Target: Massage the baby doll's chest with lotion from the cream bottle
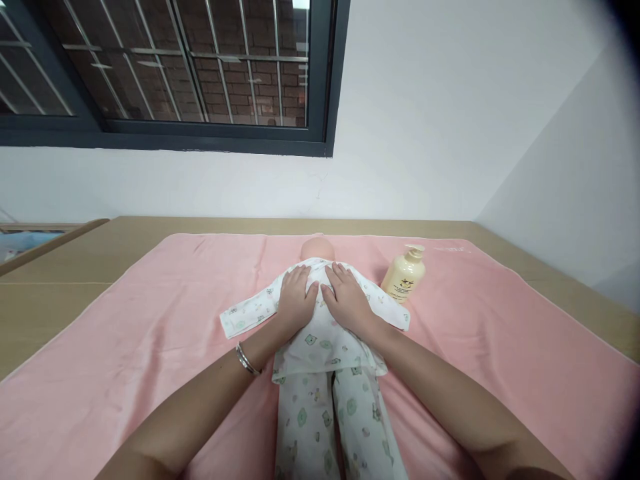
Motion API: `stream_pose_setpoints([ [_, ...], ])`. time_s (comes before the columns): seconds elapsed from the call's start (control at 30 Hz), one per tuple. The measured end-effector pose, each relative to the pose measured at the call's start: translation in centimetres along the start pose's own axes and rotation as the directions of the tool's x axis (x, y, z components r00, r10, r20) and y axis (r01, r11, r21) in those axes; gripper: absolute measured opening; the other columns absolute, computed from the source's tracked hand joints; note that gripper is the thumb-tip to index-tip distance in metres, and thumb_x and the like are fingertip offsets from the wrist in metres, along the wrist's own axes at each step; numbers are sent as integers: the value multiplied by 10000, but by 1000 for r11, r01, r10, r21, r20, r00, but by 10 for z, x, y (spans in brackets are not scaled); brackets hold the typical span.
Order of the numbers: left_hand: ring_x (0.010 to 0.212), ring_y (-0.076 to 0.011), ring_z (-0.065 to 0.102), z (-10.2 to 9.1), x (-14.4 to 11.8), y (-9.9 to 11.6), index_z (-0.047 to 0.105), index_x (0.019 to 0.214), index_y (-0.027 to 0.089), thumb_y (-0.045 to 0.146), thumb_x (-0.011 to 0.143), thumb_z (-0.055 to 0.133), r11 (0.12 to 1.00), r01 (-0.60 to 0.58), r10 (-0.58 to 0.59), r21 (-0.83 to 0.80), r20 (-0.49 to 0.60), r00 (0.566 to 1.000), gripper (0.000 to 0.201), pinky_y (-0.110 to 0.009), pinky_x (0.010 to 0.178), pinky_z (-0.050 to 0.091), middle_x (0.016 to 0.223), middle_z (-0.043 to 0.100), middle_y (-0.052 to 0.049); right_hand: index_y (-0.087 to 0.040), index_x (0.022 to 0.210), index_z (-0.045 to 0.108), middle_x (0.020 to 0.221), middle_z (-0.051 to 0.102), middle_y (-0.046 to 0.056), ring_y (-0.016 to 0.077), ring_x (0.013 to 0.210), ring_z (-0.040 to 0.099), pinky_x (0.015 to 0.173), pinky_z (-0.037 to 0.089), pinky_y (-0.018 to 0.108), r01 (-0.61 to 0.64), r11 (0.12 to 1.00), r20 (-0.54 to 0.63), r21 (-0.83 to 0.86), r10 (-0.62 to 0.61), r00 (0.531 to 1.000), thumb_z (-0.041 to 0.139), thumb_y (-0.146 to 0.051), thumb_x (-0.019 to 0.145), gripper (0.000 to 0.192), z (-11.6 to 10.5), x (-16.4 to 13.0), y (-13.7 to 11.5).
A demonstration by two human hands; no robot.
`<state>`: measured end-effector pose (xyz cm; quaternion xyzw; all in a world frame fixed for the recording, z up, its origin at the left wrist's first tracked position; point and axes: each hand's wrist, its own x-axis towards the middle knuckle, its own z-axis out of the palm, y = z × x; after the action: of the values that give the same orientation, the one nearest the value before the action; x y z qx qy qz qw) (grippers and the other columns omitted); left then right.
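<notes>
A baby doll (318, 249) lies on a pink sheet, its bald head at the far end. It wears a white printed top (320, 343) and matching printed trousers (305, 420). Flat on the left side of the top's upper part rests my left hand (296, 300), fingers stretched out. My right hand (349, 300) lies the same way on the right side, its thumb close to the left thumb. The sleeves spread out to both sides. No face shows on the doll's head, and its hands are not visible.
A cream pump bottle (405, 273) stands beside the right sleeve. The pink sheet (150, 333) covers much of a tan surface (65, 300). Behind are a white wall (410, 133) and a dark-framed window (215, 133) with bars. Something blue (30, 240) shows at the far left.
</notes>
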<state>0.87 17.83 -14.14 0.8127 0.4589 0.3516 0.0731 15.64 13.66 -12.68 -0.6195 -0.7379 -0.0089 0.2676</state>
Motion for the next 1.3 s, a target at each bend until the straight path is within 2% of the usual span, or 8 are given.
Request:
stream_pose_setpoints([
  [0.2, 1282, -272, 432, -3, 0, 3, 475, 1300, 85, 303, 940, 341, 995, -30, 29, 93, 8, 1000, 442, -493, 1105, 309, 1344, 519, -157, -75, 1389, 403, 1466, 357, 173, 287, 1386, 254, 1134, 190, 472, -9, 999, 8, 47, 8, 1000, 311, -350, 958, 520, 0, -1, -1],
  [0.37, 1229, -280, 492, -10, -8, 17, 522, 1238, 49, 235, 942, 328, 957, -136, 148, 255, -28, 989, 399, -457, 1039, 407, 1264, 567, -201, -78, 1370, 425, 1445, 388, 181, 298, 1369, 290, 1120, 213, 485, 1, 998, 9, 63, -2, 1000, 360, -344, 939, 511, -2, 2, 4],
  [0.53, 1202, -303, 518, -16, -18, 28, 538, 1209, 24, 144, 887, 360, 900, -252, 264, 356, 17, 964, 387, -471, 996, 437, 1219, 585, -232, -83, 1314, 493, 1393, 466, 162, 266, 1330, 368, 1127, 223, 439, 35, 999, -26, 21, -34, 999, 381, -266, 916, 451, -6, 4, 3],
  [0.67, 1246, -300, 474, -17, -10, 21, 506, 1249, 17, 203, 917, 335, 934, -207, 200, 291, 56, 978, 418, -473, 1038, 401, 1283, 542, -230, -86, 1271, 536, 1353, 514, 144, 246, 1310, 403, 1107, 285, 393, 36, 998, -37, -48, -38, 999, 350, -217, 913, 424, -10, -7, -12],
  [0.8, 1247, -281, 472, -15, 5, 6, 503, 1262, 41, 253, 931, 310, 972, -120, 101, 202, 103, 990, 438, -456, 1060, 384, 1305, 539, -195, -107, 1241, 570, 1327, 541, 137, 265, 1285, 436, 1065, 356, 384, 33, 993, 28, -113, -30, 999, 369, -224, 902, 411, -17, -19, -27],
  [0.9, 1234, -268, 483, -12, 9, -1, 517, 1252, 87, 260, 929, 307, 982, -103, 90, 160, 84, 992, 422, -456, 1061, 379, 1291, 560, -159, -123, 1279, 545, 1359, 514, 127, 270, 1303, 416, 1051, 376, 399, 18, 995, 66, -102, -11, 998, 356, -254, 917, 429, -18, -20, -29],
  [1.1, 1254, -272, 458, -7, 3, 2, 504, 1266, 80, 248, 922, 318, 986, -101, 98, 132, 27, 995, 426, -473, 1093, 329, 1309, 542, -165, -72, 1388, 408, 1463, 370, 156, 277, 1380, 283, 1119, 252, 456, 0, 1000, 54, -24, 1, 999, 328, -326, 948, 515, -6, -2, -12],
  [1.3, 1272, -265, 437, -6, 1, 3, 486, 1296, 108, 270, 920, 344, 997, -33, 32, 68, 21, 999, 433, -475, 1105, 317, 1346, 523, -130, -94, 1413, 366, 1482, 343, 142, 265, 1391, 252, 1137, 187, 468, 7, 1000, 27, 29, -8, 1000, 305, -394, 960, 546, 2, 4, -1],
])
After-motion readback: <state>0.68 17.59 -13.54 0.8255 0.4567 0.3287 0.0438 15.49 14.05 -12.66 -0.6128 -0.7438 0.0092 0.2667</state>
